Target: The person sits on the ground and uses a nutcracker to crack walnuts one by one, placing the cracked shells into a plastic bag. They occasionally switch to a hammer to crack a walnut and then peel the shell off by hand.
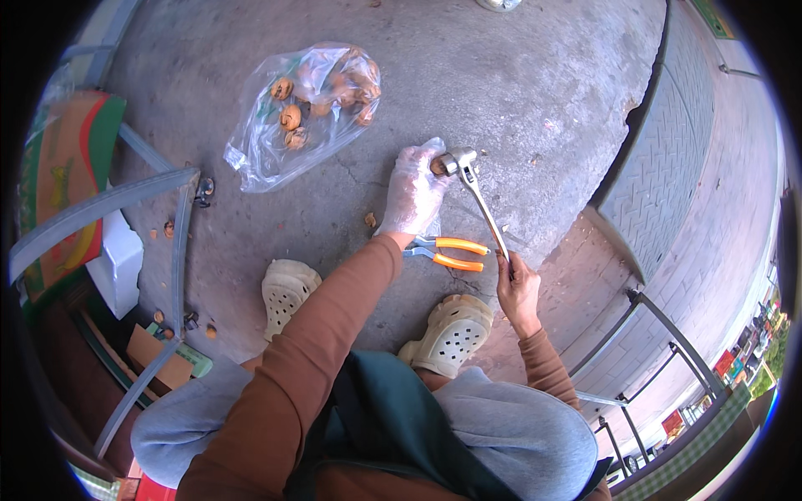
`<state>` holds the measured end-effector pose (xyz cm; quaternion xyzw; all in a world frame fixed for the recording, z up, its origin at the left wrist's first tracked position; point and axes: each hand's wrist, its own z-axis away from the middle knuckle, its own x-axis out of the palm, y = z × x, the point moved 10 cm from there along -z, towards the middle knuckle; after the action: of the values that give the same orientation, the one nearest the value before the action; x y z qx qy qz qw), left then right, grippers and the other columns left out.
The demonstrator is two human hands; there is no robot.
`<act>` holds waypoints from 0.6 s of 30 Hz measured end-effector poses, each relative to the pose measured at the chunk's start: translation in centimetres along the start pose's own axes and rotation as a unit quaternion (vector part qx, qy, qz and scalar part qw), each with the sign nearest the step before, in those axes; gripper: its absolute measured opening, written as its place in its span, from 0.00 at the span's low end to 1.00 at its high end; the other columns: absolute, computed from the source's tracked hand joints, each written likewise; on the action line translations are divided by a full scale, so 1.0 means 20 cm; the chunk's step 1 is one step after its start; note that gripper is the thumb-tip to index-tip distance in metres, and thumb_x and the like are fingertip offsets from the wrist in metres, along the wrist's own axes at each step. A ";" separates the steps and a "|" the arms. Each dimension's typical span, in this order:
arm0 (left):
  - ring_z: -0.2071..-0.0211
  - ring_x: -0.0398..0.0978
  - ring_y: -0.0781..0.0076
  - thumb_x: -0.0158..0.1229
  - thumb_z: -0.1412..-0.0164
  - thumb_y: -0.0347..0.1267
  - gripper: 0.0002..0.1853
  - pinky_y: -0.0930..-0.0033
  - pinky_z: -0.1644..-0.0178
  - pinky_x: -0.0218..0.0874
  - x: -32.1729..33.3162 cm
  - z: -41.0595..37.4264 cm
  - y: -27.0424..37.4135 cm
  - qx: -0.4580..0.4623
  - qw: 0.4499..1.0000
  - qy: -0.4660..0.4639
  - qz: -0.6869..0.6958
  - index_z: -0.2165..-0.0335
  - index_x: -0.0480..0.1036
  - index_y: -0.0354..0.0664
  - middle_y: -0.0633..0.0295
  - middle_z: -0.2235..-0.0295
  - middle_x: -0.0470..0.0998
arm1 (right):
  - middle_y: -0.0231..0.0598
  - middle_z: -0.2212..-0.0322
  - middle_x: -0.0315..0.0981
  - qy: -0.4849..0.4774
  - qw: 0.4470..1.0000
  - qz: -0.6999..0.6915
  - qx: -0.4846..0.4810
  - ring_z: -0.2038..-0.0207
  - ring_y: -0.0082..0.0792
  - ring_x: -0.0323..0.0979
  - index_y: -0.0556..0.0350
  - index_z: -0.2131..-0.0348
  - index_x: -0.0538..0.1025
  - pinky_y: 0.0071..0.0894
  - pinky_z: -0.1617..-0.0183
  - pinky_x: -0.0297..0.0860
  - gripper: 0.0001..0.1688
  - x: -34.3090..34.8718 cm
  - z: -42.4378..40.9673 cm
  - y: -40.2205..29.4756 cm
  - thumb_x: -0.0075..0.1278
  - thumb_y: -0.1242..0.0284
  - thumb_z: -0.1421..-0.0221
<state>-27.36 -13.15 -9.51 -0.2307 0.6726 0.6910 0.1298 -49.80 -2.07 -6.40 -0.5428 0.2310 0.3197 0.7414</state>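
My left hand [414, 185], in a clear plastic glove, holds a walnut [439, 165] at its fingertips. Against that walnut rests the metal head of a ratchet wrench [481, 203], whose handle my bare right hand [519, 287] grips near its end. Pliers with orange handles [462, 243] lie on the concrete just below the gloved hand, their jaws partly hidden by the wrist and glove. Farther off to the left, a clear plastic bag [269, 153] lies on the ground with several walnuts [290, 117] in it.
Metal frame legs [182, 250] stand at the left beside a printed cardboard box [69, 188] and a white foam block [119, 263]. Shell bits [370, 219] are scattered over the concrete. A textured ramp plate [658, 156] lies at the right, above a dark metal frame [677, 332]. Beige clogs [454, 332] are on my feet.
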 end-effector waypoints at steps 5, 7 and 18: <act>0.59 0.74 0.52 0.66 0.55 0.22 0.23 0.59 0.53 0.65 -0.02 0.00 -0.04 0.021 0.999 0.007 -0.030 0.57 0.73 0.37 0.49 0.63 0.75 | 0.55 0.79 0.71 -0.015 1.000 0.016 0.001 0.77 0.55 0.72 0.59 0.65 0.75 0.43 0.76 0.65 0.06 0.00 0.02 0.05 0.50 0.76 0.42; 0.60 0.75 0.55 0.65 0.55 0.20 0.22 0.63 0.55 0.66 -0.03 0.01 -0.04 0.022 0.999 0.009 -0.041 0.58 0.72 0.35 0.49 0.63 0.75 | 0.55 0.79 0.71 -0.014 1.000 0.020 -0.006 0.76 0.55 0.72 0.59 0.65 0.75 0.43 0.76 0.65 0.06 0.00 0.01 0.05 0.50 0.76 0.42; 0.57 0.70 0.76 0.60 0.48 0.17 0.26 0.71 0.50 0.66 0.09 0.05 -0.29 -0.111 0.979 -0.012 0.169 0.49 0.64 0.34 0.61 0.58 0.70 | 0.54 0.79 0.71 -0.007 0.999 0.010 -0.036 0.78 0.52 0.72 0.60 0.63 0.75 0.39 0.76 0.66 0.07 -0.03 0.00 -0.06 0.50 0.78 0.43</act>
<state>-26.20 -12.06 -15.56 -0.1186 0.6194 0.7760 -0.0071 -49.39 -2.39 -5.26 -0.5647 0.2191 0.3391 0.7198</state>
